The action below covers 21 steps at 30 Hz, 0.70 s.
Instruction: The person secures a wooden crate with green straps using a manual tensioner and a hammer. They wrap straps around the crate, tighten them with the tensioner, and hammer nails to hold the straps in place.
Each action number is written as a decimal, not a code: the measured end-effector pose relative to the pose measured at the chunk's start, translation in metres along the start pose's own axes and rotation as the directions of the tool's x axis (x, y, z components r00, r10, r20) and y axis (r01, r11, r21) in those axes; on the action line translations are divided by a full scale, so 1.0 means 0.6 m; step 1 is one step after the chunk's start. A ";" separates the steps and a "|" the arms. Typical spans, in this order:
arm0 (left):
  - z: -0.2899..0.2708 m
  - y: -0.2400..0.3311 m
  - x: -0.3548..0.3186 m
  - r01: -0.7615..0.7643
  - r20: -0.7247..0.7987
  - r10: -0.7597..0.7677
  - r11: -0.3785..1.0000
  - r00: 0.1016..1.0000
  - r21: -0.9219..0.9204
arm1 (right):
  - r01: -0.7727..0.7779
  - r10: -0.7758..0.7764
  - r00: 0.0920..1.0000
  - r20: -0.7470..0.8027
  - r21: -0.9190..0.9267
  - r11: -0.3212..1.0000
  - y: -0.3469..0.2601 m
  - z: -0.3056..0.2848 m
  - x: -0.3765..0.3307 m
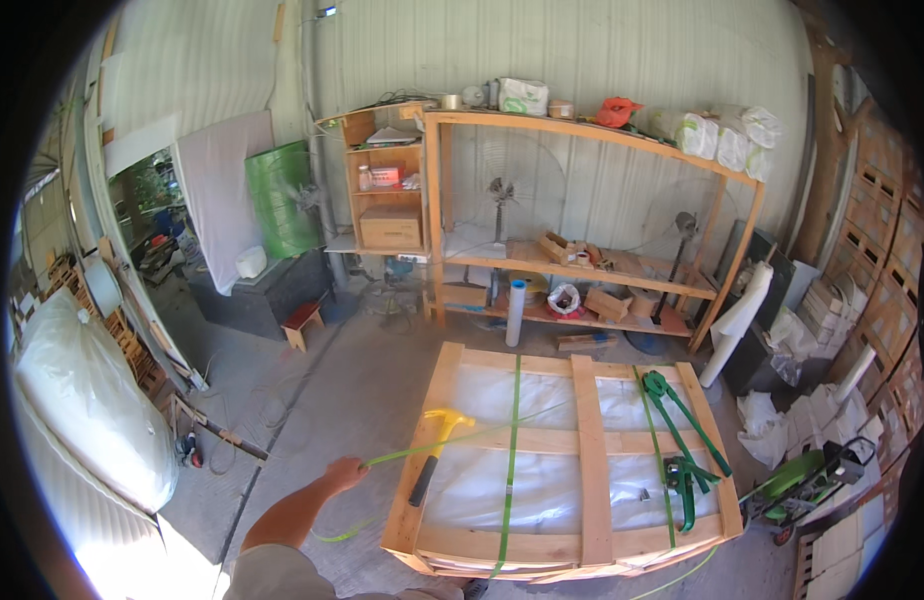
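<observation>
Pale wood fills the space to the right of my left hand (347, 473): one slatted crate (590, 450), with a green strap (387, 458) leading over it from my grip.

The crate's long axis runs left to right, away from my hand, its left end near but not touching me; two green bands (510, 470) cross it the short way. Well off to my hand's right lie a long-handled green tool (699, 430) and a smaller green lever tool (686, 488). Just right of my hand, a yellow-headed hammer (425, 479) rests on the crate's left edge. The strap stretches rightward and slightly away, seeming to cross the hammer. My fingers are closed around it; my right hand is out of view.
</observation>
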State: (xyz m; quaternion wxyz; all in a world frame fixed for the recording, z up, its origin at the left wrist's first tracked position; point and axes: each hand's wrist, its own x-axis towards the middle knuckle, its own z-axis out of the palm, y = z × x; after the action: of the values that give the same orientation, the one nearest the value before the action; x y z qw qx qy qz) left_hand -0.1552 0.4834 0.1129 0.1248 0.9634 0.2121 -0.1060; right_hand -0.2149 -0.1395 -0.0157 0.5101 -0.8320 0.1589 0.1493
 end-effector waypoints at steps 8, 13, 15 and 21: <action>0.103 -0.160 0.005 -0.273 0.029 0.277 0.958 0.961 -0.082 | -0.223 0.157 0.974 0.162 0.614 0.757 0.057 0.156 -0.267; 0.124 -0.198 0.073 -0.717 -0.072 0.734 0.677 0.676 0.168 | -0.234 0.216 0.961 0.175 0.090 0.968 0.091 0.153 -0.376; 0.119 -0.172 0.099 -0.502 0.012 0.502 0.865 0.865 0.012 | -0.265 0.251 0.963 0.098 0.185 0.946 0.116 0.164 -0.398; 0.081 -0.101 0.159 -0.352 0.110 0.355 0.935 0.929 -0.042 | -0.264 0.204 0.950 -0.237 -0.261 0.929 0.153 0.260 -0.402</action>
State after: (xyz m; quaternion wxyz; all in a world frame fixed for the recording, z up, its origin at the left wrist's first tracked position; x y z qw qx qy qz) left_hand -0.1044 0.5591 0.0306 0.1641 0.9767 0.0287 -0.1352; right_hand -0.4851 -0.0117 -0.0579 0.3423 -0.8834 0.2856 0.1440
